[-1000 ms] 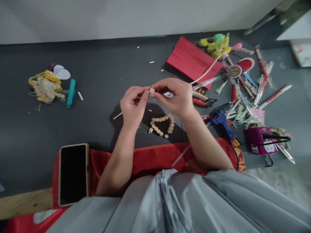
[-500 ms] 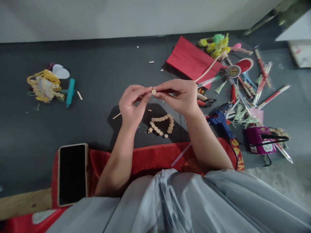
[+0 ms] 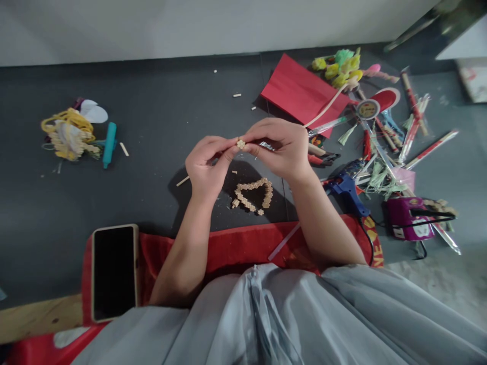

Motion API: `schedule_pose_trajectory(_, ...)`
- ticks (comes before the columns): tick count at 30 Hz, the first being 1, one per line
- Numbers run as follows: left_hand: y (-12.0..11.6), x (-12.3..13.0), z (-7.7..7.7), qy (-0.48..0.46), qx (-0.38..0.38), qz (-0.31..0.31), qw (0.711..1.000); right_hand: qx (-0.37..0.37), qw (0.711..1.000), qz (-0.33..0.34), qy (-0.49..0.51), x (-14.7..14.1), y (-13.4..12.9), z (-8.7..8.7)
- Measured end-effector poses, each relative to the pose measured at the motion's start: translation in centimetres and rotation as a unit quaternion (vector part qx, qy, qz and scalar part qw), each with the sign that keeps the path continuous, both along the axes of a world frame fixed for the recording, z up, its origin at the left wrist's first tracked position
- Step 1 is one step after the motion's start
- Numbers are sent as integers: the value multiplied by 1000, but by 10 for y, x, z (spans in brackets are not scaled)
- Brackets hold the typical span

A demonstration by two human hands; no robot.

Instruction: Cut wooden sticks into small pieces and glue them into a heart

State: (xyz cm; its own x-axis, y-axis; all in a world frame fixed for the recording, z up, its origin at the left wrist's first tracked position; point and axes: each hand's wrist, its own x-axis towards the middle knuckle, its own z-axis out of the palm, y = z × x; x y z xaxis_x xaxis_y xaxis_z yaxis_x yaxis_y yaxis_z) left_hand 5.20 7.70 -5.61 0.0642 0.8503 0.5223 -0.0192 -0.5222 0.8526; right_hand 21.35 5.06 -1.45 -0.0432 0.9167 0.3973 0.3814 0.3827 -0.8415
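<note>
Between the fingertips of both hands sits a small pale flower-shaped piece (image 3: 241,144), seemingly made of short stick bits. My left hand (image 3: 208,161) pinches it from one side with thumb and forefinger. From the other side my right hand (image 3: 279,147) grips it the same way. Below the hands, a heart-like outline of similar beige flower pieces (image 3: 269,195) lies on the dark surface. A thin stick (image 3: 183,181) pokes out beside my left hand, and a tiny stick bit (image 3: 234,172) lies just above the outline.
Right of my hands lie red paper (image 3: 300,88), a blue glue gun (image 3: 348,192), a purple box (image 3: 409,219) and wrapped sticks with tassels. At left are yellow cord (image 3: 70,121), a teal tube (image 3: 109,144) and a phone (image 3: 114,274) on red cloth (image 3: 228,246).
Both hands stay nearly in place with the flower-shaped piece between them. The piece has turned slightly, so its round face shows more plainly.
</note>
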Motion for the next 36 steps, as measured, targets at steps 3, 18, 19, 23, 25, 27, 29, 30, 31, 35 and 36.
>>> schedule_pose_trajectory(3, 1, -1, -2, 15, -29, 3, 999, -10, 1000, 4, -17, 0, 0, 0)
schedule_pose_trajectory(18, 16, -15, 3, -79, -176, 44, 980, -153, 957, 14, -245, 16, -2, 16)
schedule_pose_trajectory(19, 17, -16, 4, -110, -188, 51, 975, -162, 947, 19, -278, 18, -2, 17)
schedule_pose_trajectory(23, 22, -22, 6, -170, -209, 60, 961, -206, 903, 37, -374, 19, -1, 19)
schedule_pose_trajectory(25, 24, -25, 5, -161, -195, 77, 965, -226, 891, 50, -390, 18, -1, 20)
schedule_pose_trajectory(27, 25, -27, 3, -146, -163, 108, 970, -237, 884, 59, -398, 17, -1, 20)
schedule_pose_trajectory(29, 26, -29, -1, -124, -135, 145, 972, -249, 878, 57, -405, 18, -2, 21)
schedule_pose_trajectory(30, 27, -30, -3, -107, -128, 158, 973, -256, 875, 53, -408, 18, -2, 21)
schedule_pose_trajectory(31, 28, -32, -6, -89, -123, 170, 974, -263, 872, 49, -409, 18, -2, 22)
schedule_pose_trajectory(35, 35, -42, -22, 7, -99, 177, 979, -271, 868, 44, -413, 19, -2, 23)
schedule_pose_trajectory(36, 37, -45, -26, 41, -100, 155, 982, -270, 868, 43, -415, 19, -2, 23)
